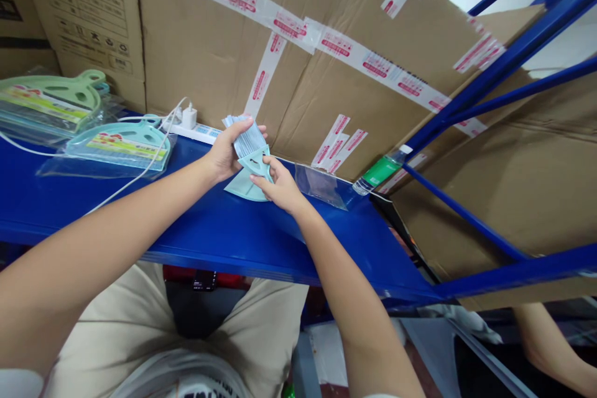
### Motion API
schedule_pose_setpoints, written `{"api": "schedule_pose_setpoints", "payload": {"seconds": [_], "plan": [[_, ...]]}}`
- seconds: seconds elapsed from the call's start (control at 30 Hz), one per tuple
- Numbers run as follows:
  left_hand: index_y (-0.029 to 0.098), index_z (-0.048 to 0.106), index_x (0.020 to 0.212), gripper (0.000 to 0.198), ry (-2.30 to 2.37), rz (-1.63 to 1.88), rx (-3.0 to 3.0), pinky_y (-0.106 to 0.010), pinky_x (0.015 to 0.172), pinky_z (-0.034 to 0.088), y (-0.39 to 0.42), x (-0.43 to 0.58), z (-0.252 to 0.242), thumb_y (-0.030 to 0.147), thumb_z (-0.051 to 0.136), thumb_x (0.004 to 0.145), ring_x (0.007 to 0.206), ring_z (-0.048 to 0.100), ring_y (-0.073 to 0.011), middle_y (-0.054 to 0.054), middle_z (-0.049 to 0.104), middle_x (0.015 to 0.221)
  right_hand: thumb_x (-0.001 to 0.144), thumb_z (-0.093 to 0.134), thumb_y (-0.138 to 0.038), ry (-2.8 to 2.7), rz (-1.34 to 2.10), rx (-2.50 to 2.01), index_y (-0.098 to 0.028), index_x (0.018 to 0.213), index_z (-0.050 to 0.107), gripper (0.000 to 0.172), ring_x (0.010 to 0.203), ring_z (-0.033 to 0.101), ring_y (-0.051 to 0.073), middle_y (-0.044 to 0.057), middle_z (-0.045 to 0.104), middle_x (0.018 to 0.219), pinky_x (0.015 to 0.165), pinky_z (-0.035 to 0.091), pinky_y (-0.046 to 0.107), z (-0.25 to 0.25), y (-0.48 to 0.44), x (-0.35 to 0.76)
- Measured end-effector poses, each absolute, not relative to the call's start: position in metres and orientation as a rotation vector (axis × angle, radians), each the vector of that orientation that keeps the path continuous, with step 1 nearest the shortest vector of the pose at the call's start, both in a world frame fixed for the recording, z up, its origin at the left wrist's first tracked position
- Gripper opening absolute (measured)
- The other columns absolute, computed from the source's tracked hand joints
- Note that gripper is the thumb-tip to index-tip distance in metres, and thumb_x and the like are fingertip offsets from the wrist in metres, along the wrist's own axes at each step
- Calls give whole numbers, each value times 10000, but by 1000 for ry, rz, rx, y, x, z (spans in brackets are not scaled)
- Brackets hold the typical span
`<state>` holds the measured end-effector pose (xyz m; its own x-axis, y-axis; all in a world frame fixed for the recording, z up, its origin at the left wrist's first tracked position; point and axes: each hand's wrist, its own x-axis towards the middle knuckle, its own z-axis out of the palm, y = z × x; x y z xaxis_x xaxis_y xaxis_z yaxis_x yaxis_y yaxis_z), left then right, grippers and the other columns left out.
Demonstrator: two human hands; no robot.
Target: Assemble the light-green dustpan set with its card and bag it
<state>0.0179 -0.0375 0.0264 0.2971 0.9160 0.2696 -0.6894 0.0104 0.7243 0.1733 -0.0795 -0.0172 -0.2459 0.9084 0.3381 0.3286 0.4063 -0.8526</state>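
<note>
My left hand (pixel 228 148) is wrapped around the pale blue bristles of a small hand brush (pixel 254 142), its thumb lying along them. My right hand (pixel 278 183) pinches the brush's mint-green end, which has a dark cut-out in it. Just under the brush, a mint-green flat piece (pixel 247 186) shows above the blue tabletop; whether it is joined to the brush I cannot tell. To the right of my hands lies a clear plastic bag (pixel 321 185). Left of them is a bagged light-blue dustpan and brush set (pixel 122 144).
Green bagged dustpans (pixel 56 99) lie at the far left of the blue table (pixel 224 236). A power strip (pixel 198 132) with a white cable runs along the cardboard wall (pixel 209 43). A bottle (pixel 382 169) leans by the blue frame. Another person's arm (pixel 555 345) shows at lower right.
</note>
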Motion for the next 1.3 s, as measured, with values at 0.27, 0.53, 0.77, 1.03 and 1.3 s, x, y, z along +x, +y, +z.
{"api": "schedule_pose_setpoints", "payload": {"seconds": [0.27,0.53,0.77,1.03,1.3], "plan": [[299,662,1137,489,269,1310,996,-425,901,610,-23,9,26,481,792,702,1027,758,-280,-23,806,991,847,707,-407,-1806,514,-1183,-264,1129,661,319,942,625,202,19,688,985,843,510,329,-19,-79,180],[279,637,1234,579,367,1390,1066,-493,969,575,-15,4,25,498,768,714,1224,682,-341,-77,783,1202,821,696,-390,-1813,345,-1221,-266,1075,677,283,893,616,218,15,677,921,847,491,352,-15,-81,183],[292,669,1139,500,379,1394,1079,-472,986,577,-11,1,26,505,785,702,1237,670,-334,-68,788,1167,787,692,-366,-1802,310,-1241,-242,1052,684,292,869,627,221,23,672,909,844,492,358,-12,-83,182],[325,688,1087,439,377,1355,1072,-433,945,596,1,-2,24,498,800,700,1128,721,-286,-30,791,1095,790,685,-357,-1831,316,-1239,-260,1046,689,274,878,637,230,22,703,931,867,508,378,-11,-84,183],[281,670,1054,447,488,1429,1028,-443,983,574,11,-18,28,561,764,718,1210,681,-315,-75,785,1101,785,686,-318,-1876,238,-1264,-281,1065,712,284,962,670,262,41,754,1044,921,531,422,-12,-80,189]]}}
